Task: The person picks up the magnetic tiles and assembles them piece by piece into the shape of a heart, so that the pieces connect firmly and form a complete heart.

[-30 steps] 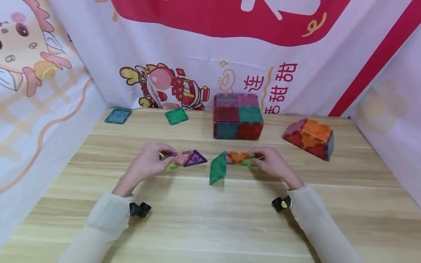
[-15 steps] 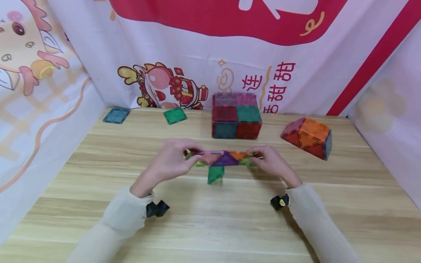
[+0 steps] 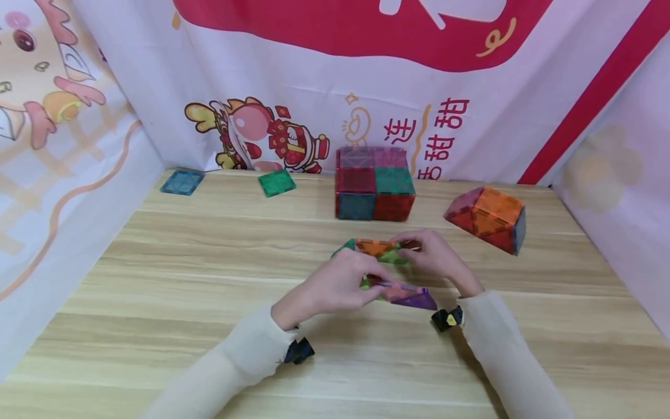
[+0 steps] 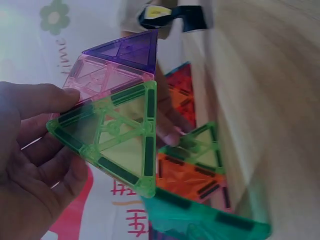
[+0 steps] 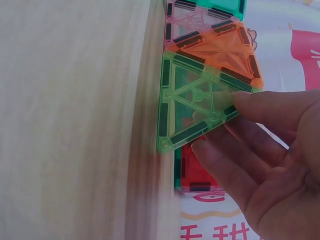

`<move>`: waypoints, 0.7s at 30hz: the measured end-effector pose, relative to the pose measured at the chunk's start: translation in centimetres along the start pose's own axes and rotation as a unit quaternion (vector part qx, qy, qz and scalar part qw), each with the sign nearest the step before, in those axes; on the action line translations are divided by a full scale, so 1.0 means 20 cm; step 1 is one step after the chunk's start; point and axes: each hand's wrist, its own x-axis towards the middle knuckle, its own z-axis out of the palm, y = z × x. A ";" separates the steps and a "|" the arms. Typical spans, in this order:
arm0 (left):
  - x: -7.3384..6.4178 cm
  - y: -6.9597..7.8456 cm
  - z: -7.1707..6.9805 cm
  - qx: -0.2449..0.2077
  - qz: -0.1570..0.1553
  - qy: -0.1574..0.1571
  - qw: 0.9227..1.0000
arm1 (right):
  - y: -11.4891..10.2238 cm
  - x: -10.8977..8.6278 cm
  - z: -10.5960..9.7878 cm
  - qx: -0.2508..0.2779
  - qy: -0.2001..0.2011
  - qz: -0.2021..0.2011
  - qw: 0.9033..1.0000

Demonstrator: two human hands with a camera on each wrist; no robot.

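My left hand (image 3: 340, 282) pinches a light green triangular magnetic tile (image 4: 120, 135) between thumb and fingers. Joined to it in a row are a pink tile (image 4: 100, 77) and a purple tile (image 4: 132, 52), held in front of the second row in the head view. My right hand (image 3: 431, 256) grips the light green triangle (image 5: 192, 95) at one end of that second row. An orange triangle (image 5: 222, 52) and a pink triangle (image 5: 192, 22) follow it, then a teal-green tile (image 4: 200, 220). In the head view, my left hand partly covers this green tile.
Behind the hands stands a box of coloured magnetic tiles (image 3: 375, 192). An orange, red and blue tile block (image 3: 489, 218) sits at the right. Flat on the wooden table (image 3: 157, 279) lie a blue tile (image 3: 182, 181) and a green tile (image 3: 277, 183), near the printed cloth (image 3: 303, 70).
My left hand has carried its tile row rightward, passing in front of the other row and then nearer to me. My right hand stays almost in place. The teal-green tile is now partly covered.
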 end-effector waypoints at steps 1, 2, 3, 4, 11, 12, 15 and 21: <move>0.01 -0.01 0.02 0.005 0.000 -0.005 1.000 | 0.00 0.00 0.00 -0.002 0.000 0.001 1.000; 0.01 -0.01 0.04 0.012 -0.001 -0.009 1.000 | 0.00 0.00 -0.01 -0.004 0.001 0.002 1.000; 0.02 -0.02 0.05 0.021 -0.002 -0.011 1.000 | 0.00 0.00 -0.01 -0.007 0.000 0.005 1.000; 0.02 -0.03 0.07 0.029 -0.006 -0.012 1.000 | 0.00 0.00 -0.01 -0.008 0.000 0.008 1.000; 0.02 -0.08 0.15 0.115 -0.042 0.003 0.992 | 0.01 0.00 -0.02 -0.005 -0.004 0.004 1.000; 0.02 -0.09 0.16 0.122 -0.047 0.004 0.991 | 0.01 0.00 -0.02 -0.005 -0.003 0.000 1.000; 0.01 -0.11 0.16 0.141 -0.056 0.013 0.988 | 0.00 -0.01 -0.02 -0.001 -0.002 -0.008 1.000; -0.03 -0.16 0.13 0.166 -0.075 0.039 0.982 | -0.01 0.00 -0.01 0.002 0.000 -0.014 1.000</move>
